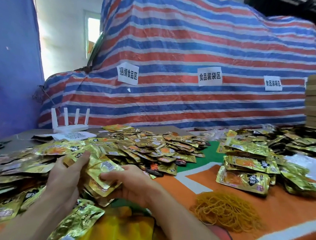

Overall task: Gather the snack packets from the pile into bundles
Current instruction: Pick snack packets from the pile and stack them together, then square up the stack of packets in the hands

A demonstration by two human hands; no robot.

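Head view is showing you holding a stack of gold snack packets (pixel 102 174) between both hands. Your left hand (pixel 66 177) is gripping its left edge with the thumb lying on top, and your right hand (pixel 135 184) is pinching its right side, thumb above and fingers underneath. The stack is hovering at the near edge of the loose pile (pixel 151 147), which is spreading over the left of the table. Tidy bundles (pixel 248 164) are lying to the right on the orange cloth (pixel 287 215), and a heap of rubber bands (pixel 227 210) is sitting near your right forearm.
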